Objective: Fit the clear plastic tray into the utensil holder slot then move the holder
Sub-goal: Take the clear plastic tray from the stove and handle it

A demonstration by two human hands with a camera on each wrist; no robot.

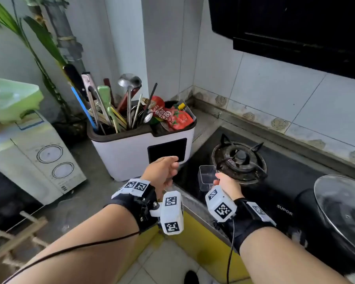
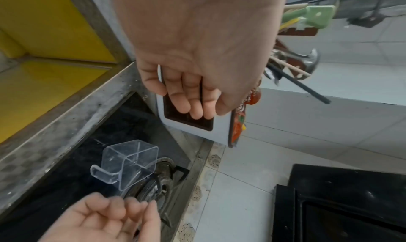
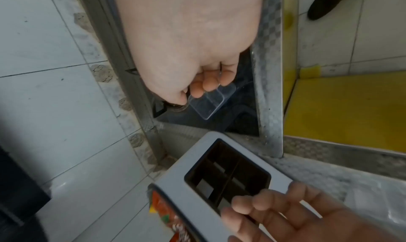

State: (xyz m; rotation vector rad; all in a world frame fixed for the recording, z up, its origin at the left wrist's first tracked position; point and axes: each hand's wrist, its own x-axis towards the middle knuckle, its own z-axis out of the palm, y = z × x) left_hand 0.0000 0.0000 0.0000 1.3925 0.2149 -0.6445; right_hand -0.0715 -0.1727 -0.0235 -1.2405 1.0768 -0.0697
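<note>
The white utensil holder [image 1: 129, 158] with a dark rim stands in the counter corner, its dark square slot [image 1: 167, 149] facing me. My left hand [image 1: 175, 167] hovers at the slot's lower left edge with loosely curled fingers [image 2: 193, 106] and holds nothing; the right wrist view shows those fingers [image 3: 261, 204] just in front of the slot [image 3: 228, 174]. On the black hob, right of the holder, my right hand [image 1: 217, 178] pinches the rim of the small clear plastic tray [image 1: 206, 177]. The tray [image 2: 129, 162] is apart from the holder [image 2: 217, 132]. My right fingers [image 3: 206, 86] cover part of the tray [image 3: 213, 105].
Utensils [image 1: 111, 107] and red sauce packets [image 1: 172, 115] fill the holder's top. A gas burner [image 1: 239, 158] sits just behind the tray, a glass pot lid [image 1: 342, 214] at the right. A microwave [image 1: 39, 160] stands left of the holder, a black hood [image 1: 295, 27] overhead.
</note>
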